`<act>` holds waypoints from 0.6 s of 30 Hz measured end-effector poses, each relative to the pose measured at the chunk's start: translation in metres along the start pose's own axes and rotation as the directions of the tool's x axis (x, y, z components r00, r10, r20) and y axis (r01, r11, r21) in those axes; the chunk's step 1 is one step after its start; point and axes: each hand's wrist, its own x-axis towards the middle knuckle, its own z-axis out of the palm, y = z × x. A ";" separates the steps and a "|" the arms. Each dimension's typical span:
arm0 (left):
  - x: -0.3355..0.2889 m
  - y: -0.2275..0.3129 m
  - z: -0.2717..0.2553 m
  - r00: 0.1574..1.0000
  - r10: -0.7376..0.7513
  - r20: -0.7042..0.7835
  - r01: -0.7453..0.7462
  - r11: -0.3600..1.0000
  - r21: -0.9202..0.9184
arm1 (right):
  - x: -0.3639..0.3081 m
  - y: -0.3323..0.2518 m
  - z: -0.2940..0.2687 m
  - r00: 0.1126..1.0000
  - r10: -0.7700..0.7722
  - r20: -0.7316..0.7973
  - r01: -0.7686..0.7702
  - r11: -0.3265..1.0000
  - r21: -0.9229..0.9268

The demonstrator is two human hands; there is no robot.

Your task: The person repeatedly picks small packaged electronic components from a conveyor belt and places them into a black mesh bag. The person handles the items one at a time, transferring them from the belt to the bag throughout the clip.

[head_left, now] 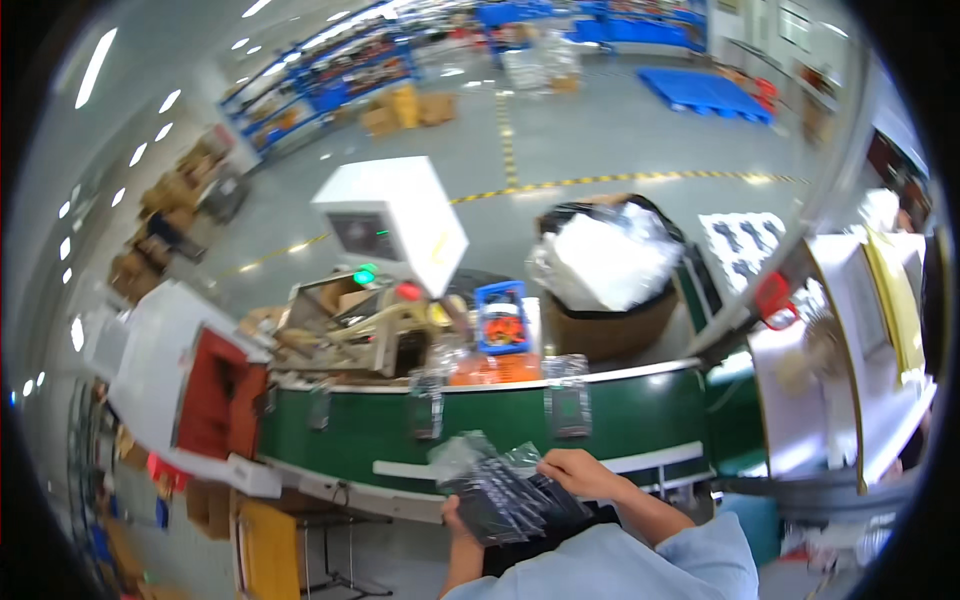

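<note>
Close to my body, a stack of dark flat pieces in clear plastic bags (pixel 490 497) is held tilted over the near edge of the green conveyor belt (pixel 500 412). My left hand (pixel 453 517) is closed around the stack's left side. At its upper right corner, my right hand (pixel 578 472) has its fingers pressed together on a clear bag edge; the fingertips are partly hidden. Beyond the stack lie similar bagged pieces on the belt: one bagged piece (pixel 568 408) to the right, another bagged piece (pixel 427 412) in the middle, and a smaller one (pixel 319 408) farther left.
A white machine with a red opening (pixel 215 390) stands at the belt's left end. Behind the belt are a white box-shaped device (pixel 400 215), a blue bin (pixel 501 290) of small parts and a carton (pixel 610 335) lined with a black bag. White rails edge the belt's near side.
</note>
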 end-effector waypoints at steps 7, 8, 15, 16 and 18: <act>0.017 0.015 0.009 0.985 0.085 0.152 -0.069 0.991 -0.111 | -0.053 0.075 -0.150 0.744 0.348 -0.570 -0.397 0.917 0.042; 0.015 0.017 0.013 0.984 0.079 0.157 -0.059 0.990 -0.126 | -0.060 0.104 -0.174 0.687 0.279 -0.671 -0.412 0.910 -0.044; 0.006 0.011 0.015 0.955 0.072 0.289 0.000 0.970 -0.242 | -0.051 0.254 -0.203 0.546 0.290 -0.786 -0.523 0.851 -0.050; 0.004 0.008 0.012 0.962 0.073 0.265 0.003 0.962 -0.274 | -0.042 0.258 -0.193 0.524 0.297 -0.798 -0.494 0.870 0.000; 0.002 0.003 0.005 0.971 0.038 0.238 0.021 0.970 -0.243 | -0.023 0.273 -0.175 0.547 0.304 -0.780 -0.613 0.780 -0.125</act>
